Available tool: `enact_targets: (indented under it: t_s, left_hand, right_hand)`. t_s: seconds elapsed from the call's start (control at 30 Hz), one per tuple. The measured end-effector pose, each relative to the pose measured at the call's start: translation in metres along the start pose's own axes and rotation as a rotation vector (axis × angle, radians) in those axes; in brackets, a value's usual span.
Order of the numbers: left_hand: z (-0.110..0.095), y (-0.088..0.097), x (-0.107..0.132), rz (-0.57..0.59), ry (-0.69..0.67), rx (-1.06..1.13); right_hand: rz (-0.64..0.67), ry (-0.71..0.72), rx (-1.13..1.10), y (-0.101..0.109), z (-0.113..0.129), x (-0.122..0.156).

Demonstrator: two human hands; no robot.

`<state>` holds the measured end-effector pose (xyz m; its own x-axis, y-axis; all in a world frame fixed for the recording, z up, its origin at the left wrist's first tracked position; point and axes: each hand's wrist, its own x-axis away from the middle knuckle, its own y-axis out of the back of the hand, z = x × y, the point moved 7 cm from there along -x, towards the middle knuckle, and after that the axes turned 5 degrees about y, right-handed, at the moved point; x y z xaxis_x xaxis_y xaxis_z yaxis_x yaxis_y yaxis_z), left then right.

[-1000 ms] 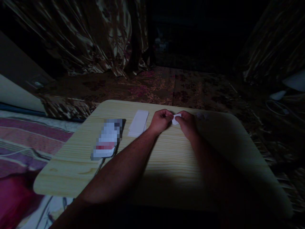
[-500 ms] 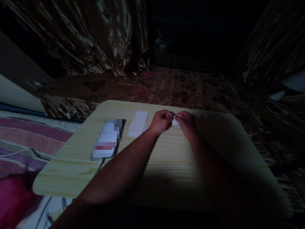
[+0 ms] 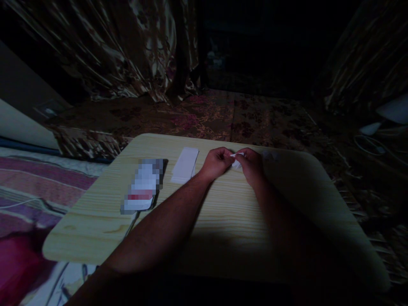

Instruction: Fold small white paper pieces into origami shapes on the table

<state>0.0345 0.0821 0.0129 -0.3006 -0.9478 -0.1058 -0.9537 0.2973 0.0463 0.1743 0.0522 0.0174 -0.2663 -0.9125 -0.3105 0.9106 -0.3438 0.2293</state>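
Close together over the far middle of the wooden table (image 3: pixel 223 221), both my hands pinch one small piece of folded white paper (image 3: pixel 237 162). My left hand (image 3: pixel 218 162) is closed on its left edge, thumb and fingers together. From the other side my right hand (image 3: pixel 251 165) grips it, also closed; the fingers hide part of the paper. Left of my hands lies a stack of white paper strips (image 3: pixel 185 163). Just right of my right hand, small pale folded pieces (image 3: pixel 270 156) rest dimly in shadow.
A phone with a blurred-out screen (image 3: pixel 143 185) lies at the table's left, a cable running from its lower end. Striped bedding (image 3: pixel 41 182) borders the left side. Beyond the far edge is a patterned cloth-covered ledge (image 3: pixel 191 114) below curtains (image 3: pixel 153 46). A white lamp-like object (image 3: pixel 393 108) stands at far right.
My fingers have shifted slightly on the small white paper, and its top edge now looks flatter between them. The strips and phone have stayed put.
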Motion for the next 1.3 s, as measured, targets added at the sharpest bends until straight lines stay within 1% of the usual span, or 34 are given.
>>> enact_targets:
  t_s: [0.17, 0.3, 0.47, 0.7, 1.07, 1.2, 1.3]
  left_hand:
    - [0.0026, 0.0017, -0.0005, -0.015, 0.023, 0.007]
    - [0.0056, 0.0029, -0.0021, -0.021, 0.031, 0.047]
    - [0.0090, 0.0044, -0.0040, -0.035, 0.060, 0.100]
    - [0.0093, 0.0056, -0.0051, -0.049, 0.054, 0.145]
    - [0.0047, 0.0027, -0.0024, -0.018, 0.046, 0.089]
    - [0.0034, 0.0029, -0.0024, -0.021, 0.029, 0.080]
    - [0.0045, 0.0054, -0.0031, -0.048, 0.038, 0.115]
  right_hand:
    - [-0.008, -0.032, -0.090, -0.0016, -0.0042, 0.0001]
    - [0.035, -0.035, -0.160, -0.0049, -0.0052, 0.0003]
    - [0.071, -0.035, -0.183, -0.0072, -0.0051, 0.0009]
    - [0.070, -0.025, -0.165, -0.0083, -0.0074, -0.0007]
    - [0.095, 0.002, -0.001, -0.0060, -0.0061, -0.0006]
    - [0.109, 0.009, -0.016, -0.0081, -0.0052, 0.0005]
    - [0.100, -0.008, -0.102, -0.0093, -0.0049, 0.0009]
